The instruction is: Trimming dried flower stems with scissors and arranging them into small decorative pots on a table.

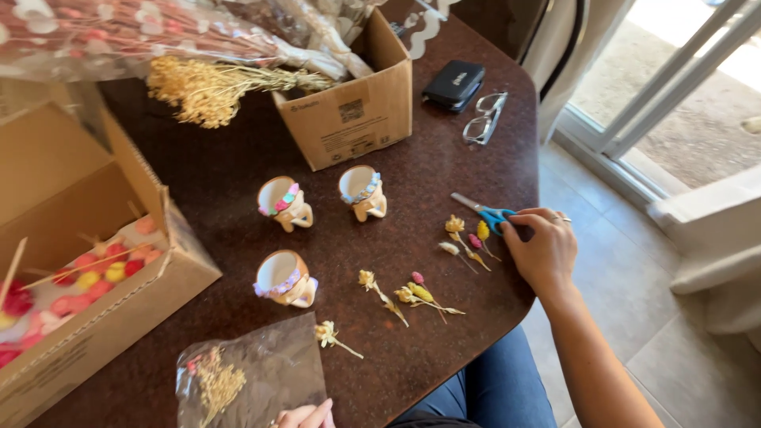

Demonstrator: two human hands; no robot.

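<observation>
At table [238, 182] edge, right hand [541, 247] gripped blue scissors [485, 212] beside dried sprigs [469, 238]; left hand [305, 416] fingertips pinched clear wrap [254, 372] near table's front edge.

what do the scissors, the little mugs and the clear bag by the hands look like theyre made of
Scissors: grey metal blades, glossy blue handles, probably plastic; the right hand rests on them.
Mugs: smooth cream body with a soft sheen, likely glazed ceramic, though painted resin is possible.
Bag: thin clear plastic film, crinkled and reflective; the left hand touches its edge.

Single head-worn view, steeply down and near, over the brown table [412, 349].
</observation>
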